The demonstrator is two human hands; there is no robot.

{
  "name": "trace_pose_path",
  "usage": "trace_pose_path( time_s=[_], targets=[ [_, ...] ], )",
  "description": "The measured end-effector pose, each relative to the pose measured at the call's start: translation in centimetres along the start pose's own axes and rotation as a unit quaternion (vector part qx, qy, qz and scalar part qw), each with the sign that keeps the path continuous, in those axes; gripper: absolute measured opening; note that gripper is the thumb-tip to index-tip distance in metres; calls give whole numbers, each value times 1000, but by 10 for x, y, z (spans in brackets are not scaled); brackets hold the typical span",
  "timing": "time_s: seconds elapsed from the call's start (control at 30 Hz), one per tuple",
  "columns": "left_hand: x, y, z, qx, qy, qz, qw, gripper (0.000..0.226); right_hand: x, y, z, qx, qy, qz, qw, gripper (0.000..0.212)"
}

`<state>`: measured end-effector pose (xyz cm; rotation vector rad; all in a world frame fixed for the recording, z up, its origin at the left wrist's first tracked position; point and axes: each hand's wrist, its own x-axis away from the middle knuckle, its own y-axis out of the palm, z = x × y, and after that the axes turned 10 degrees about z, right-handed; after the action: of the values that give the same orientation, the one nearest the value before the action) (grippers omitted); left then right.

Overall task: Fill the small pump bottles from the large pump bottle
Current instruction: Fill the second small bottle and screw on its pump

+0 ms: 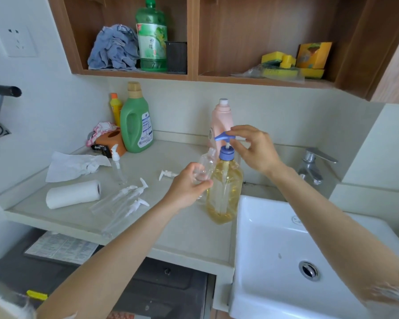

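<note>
The large pump bottle (225,192) of yellow liquid stands on the counter (184,226) beside the sink, with a blue pump head (225,137). My right hand (253,150) has its fingertips on that pump head. My left hand (189,186) grips a small clear bottle (206,165) without a cap, tilted with its mouth just under the blue spout. One small pump bottle (118,164) stands upright further left. Several more small clear pump bottles (122,201) lie on the counter. A loose white pump top (167,174) lies behind my left hand.
A paper towel roll (73,194) and crumpled tissue (74,165) lie at the left. A green detergent jug (136,120) and a pink bottle (220,120) stand by the wall. A white sink (274,256) with a tap (311,164) is at the right.
</note>
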<state>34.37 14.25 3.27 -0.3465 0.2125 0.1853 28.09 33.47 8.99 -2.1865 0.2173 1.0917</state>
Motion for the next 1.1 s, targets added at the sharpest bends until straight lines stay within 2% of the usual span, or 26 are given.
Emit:
trace_pose_path(
  time_s=[0.13,0.3,0.5,0.67,0.8,0.93,1.1],
  targets=[
    [-9,1,-1,-6,31,6,999,41,-4,9,5,-8,-1,16,1000,20],
    [-16,1,6,38,47,15,998,35,-9,18,5,-30,1,32,999,15],
    [-11,9,3,84,23,16,996,31,-7,27,10,-59,-21,70,996,18],
    [-9,13,-11,100,-23,60,993,32,-7,29,16,-89,-23,75,993,17],
    [-14,15,-6,116,-28,62,991,41,-6,30,18,-112,-16,74,991,17],
    [-10,15,-6,90,20,66,994,43,-5,31,18,-131,-17,73,989,19],
    [-10,17,-1,120,63,83,987,37,-4,36,16,-151,-9,82,985,19]
  ],
)
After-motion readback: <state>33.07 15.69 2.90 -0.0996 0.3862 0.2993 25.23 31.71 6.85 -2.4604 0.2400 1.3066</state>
